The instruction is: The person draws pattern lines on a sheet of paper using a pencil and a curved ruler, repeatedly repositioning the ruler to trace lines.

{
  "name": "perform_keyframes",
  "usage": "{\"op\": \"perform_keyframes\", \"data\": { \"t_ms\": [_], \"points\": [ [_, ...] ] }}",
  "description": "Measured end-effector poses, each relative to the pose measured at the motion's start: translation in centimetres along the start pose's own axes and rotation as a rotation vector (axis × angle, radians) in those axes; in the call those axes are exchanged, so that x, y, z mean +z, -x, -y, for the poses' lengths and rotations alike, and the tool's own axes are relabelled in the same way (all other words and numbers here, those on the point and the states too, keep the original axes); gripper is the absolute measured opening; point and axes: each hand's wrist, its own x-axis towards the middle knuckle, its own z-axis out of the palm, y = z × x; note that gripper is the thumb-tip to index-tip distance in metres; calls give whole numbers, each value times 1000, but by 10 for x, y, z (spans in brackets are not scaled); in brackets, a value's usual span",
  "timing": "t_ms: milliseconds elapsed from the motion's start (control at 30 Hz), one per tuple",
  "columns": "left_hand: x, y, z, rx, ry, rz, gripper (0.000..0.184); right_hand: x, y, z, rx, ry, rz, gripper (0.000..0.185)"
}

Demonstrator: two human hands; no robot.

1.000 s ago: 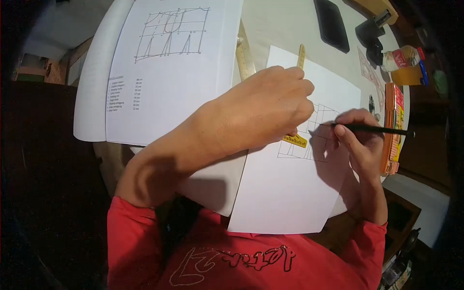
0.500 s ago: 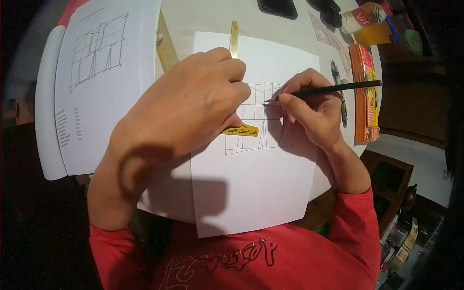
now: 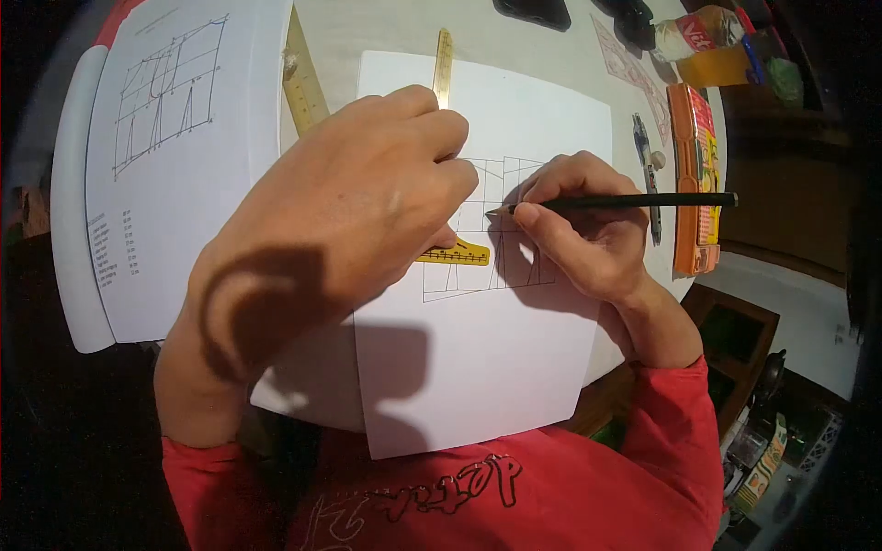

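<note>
My left hand [image 3: 367, 197] is curled over a yellow ruler [image 3: 467, 253], pressing it on a white sheet of paper [image 3: 487, 367]. A ruler's narrow end [image 3: 444, 64] sticks out above the knuckles; my hand hides whether both parts are one piece. In my right hand [image 3: 593, 225] is a black pencil [image 3: 661, 199], pinched between thumb and fingers, its tip at the paper just above the yellow edge. Thin lines of a pattern drawing [image 3: 501, 170] cover the sheet's upper middle, partly hidden by both hands.
On the left lie printed pages [image 3: 184, 230] with a similar diagram, folded back, beside another yellowish ruler [image 3: 305, 83]. To the right are pens [image 3: 643, 138], an orange pencil box [image 3: 684, 184], a pink transparent template [image 3: 629, 73] and plastic packets [image 3: 703, 37]. A dark object [image 3: 533, 11] sits at the back.
My right hand and the pencil have moved slightly down, the tip shifting down and left on the drawing. My left hand stays over the ruler. The view has shifted a little.
</note>
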Motion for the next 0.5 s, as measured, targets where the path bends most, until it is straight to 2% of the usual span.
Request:
{"op": "perform_keyframes", "data": {
  "t_ms": [167,333,500],
  "points": [
    [2,1,-1,5,-15,6,23,2,1,2,-30,78,10,8],
    [3,1,-1,-1,0,-1,23,3,2,0,11,-12,-13,9],
    [3,1,-1,17,-15,0,23,2,0,1,-41,80,6,7]
  ]
}}
